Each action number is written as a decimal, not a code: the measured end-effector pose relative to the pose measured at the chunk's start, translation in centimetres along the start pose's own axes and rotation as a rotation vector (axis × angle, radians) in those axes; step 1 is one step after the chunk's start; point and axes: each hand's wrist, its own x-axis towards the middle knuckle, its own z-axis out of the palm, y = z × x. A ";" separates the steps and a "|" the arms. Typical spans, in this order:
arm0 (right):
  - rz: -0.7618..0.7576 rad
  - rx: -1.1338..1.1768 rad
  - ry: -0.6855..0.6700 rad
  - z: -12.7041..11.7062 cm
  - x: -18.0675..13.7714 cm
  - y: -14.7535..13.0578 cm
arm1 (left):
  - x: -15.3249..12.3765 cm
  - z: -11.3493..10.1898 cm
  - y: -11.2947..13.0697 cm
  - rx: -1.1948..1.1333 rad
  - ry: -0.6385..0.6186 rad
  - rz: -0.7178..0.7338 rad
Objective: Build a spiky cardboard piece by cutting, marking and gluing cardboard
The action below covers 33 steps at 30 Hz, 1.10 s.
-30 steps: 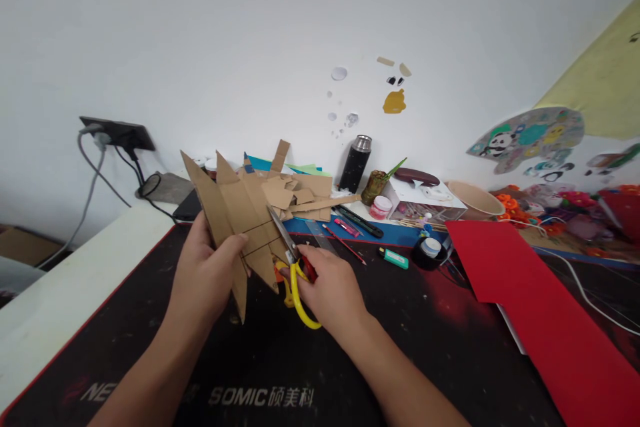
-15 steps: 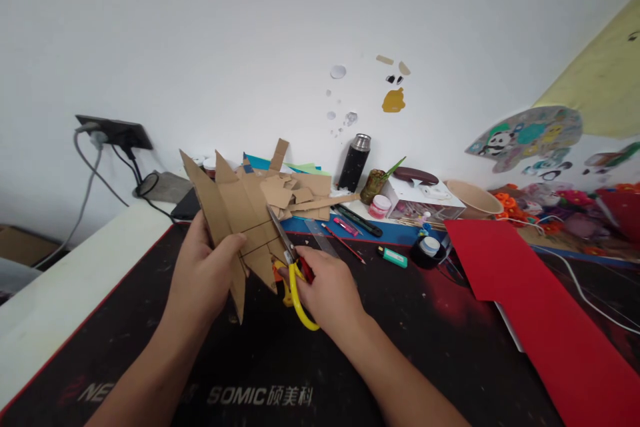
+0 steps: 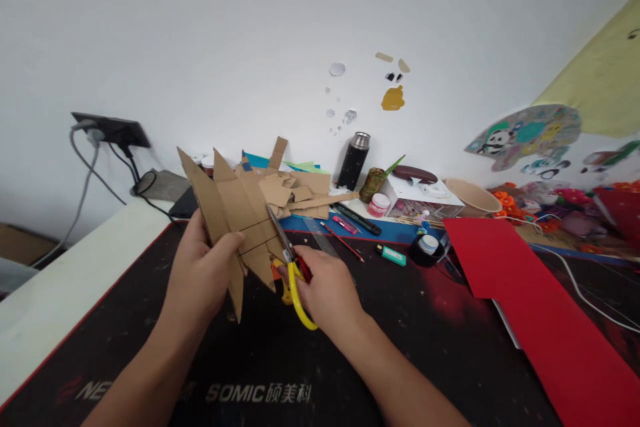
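A brown piece of cardboard with pointed ends and dark ruled lines is held up over the black desk mat. My left hand grips its left side, thumb on top and fingers behind. My right hand is closed around the yellow handles of a pair of scissors. The scissors' metal blade lies against the cardboard's right edge; the other blade is hidden. Behind the held piece is a pile of cardboard scraps.
Along the wall stand a black thermos, a pink-labelled jar and a white box. A box cutter, a red pencil and a green lighter-like item lie closer. Red card covers the right side.
The whole view has shifted very slightly. Both hands, the cardboard and the scissors keep almost the same position.
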 end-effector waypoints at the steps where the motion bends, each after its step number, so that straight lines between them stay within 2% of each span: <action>1: 0.005 -0.002 -0.006 -0.1 0.0 -0.1 | 0.0 0.0 0.0 -0.001 0.002 0.001; 24: 0.058 -0.082 -0.047 -0.5 -0.1 -0.5 | 0.0 0.1 0.0 0.027 0.000 -0.014; 33: 0.085 -0.064 -0.075 -0.3 0.1 -0.6 | 0.3 -0.1 -0.6 0.057 -0.010 0.022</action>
